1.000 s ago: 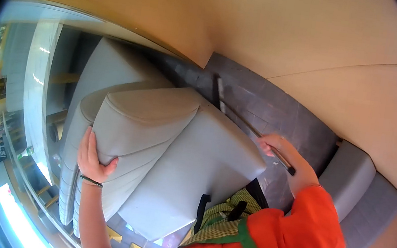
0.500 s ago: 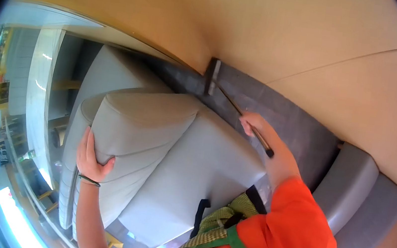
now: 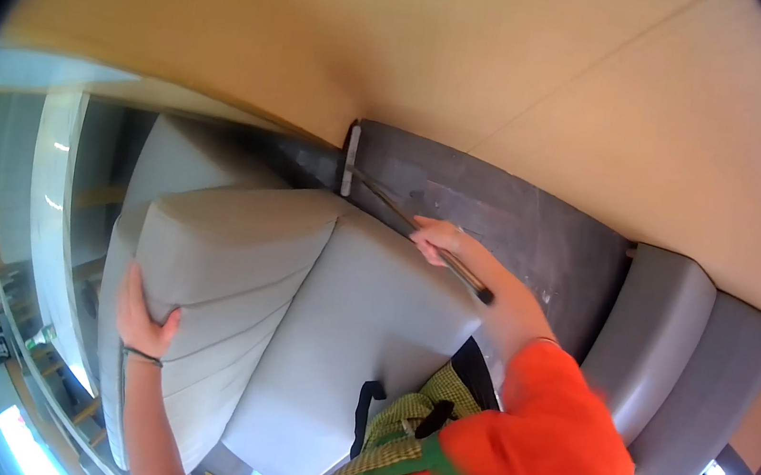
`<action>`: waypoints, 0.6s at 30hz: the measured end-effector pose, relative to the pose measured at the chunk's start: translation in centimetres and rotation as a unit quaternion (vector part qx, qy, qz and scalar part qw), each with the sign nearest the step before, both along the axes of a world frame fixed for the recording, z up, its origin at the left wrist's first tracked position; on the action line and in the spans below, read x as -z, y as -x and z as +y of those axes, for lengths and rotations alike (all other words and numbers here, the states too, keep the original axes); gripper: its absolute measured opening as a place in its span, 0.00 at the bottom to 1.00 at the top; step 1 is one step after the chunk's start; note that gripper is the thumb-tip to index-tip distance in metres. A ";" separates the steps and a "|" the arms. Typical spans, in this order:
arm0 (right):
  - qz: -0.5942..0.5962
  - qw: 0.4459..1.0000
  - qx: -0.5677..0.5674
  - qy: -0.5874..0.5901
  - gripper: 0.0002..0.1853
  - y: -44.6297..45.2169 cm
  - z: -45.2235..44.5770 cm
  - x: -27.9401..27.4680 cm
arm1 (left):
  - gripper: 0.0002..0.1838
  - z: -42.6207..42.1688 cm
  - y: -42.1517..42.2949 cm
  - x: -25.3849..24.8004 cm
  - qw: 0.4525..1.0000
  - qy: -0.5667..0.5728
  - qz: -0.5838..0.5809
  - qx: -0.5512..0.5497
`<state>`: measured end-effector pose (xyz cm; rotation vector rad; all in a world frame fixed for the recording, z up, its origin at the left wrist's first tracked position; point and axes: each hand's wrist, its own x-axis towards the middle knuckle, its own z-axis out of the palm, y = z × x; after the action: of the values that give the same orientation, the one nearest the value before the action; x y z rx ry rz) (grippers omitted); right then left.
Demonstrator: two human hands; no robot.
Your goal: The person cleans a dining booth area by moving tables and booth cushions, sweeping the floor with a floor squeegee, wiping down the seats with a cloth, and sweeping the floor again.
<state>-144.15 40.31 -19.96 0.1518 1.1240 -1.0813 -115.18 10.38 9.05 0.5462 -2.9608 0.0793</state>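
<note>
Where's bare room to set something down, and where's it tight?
The floor is bare between the wall, right hand and other sofa. The near sofa's seat is bare between its backrest and the checked cloth. Crowded: the wall corner by the long-handled tool, and the backrest edge at the left hand.

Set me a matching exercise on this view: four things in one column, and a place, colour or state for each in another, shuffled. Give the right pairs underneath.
Things
1. left hand
2. right hand
3. shirt
4. wristband

Places, colours, states
A. orange-red
B. gripping the broom handle
C. dark, worn on the wrist
D. spread against the grey backrest

Right pairs: 1-D, 2-B, 3-A, 4-C
</note>
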 end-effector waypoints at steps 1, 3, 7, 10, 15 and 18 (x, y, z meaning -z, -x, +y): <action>-0.051 0.998 0.032 -0.022 0.05 0.5 -1.1 0.9 | 0.41 -0.1 0.1 0.2 1.000 0.001 -0.003 0.010; -0.014 0.998 0.056 -0.030 0.06 1.9 1.6 1.3 | 0.40 -0.2 0.0 0.3 1.000 0.024 -0.006 0.009; 0.021 0.994 0.037 -0.099 0.21 3.2 13.1 -1.2 | 0.40 0.1 -0.2 0.4 0.999 0.030 -0.014 0.013; -0.011 0.983 0.094 -0.154 0.37 2.1 20.1 -3.5 | 0.40 0.5 -0.3 0.1 0.999 0.035 -0.020 0.001; -0.082 0.940 0.274 -0.184 0.37 -3.3 28.7 -2.6 | 0.39 0.2 -1.1 0.5 0.998 0.026 -0.036 -0.037; -0.121 0.906 0.369 -0.166 0.36 -7.1 32.6 -3.1 | 0.39 0.5 -1.0 0.4 0.998 0.019 -0.040 -0.054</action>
<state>-137.07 72.95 -16.84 1.0238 1.0304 -1.4693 -114.18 10.87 8.64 0.7143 -2.9973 0.1727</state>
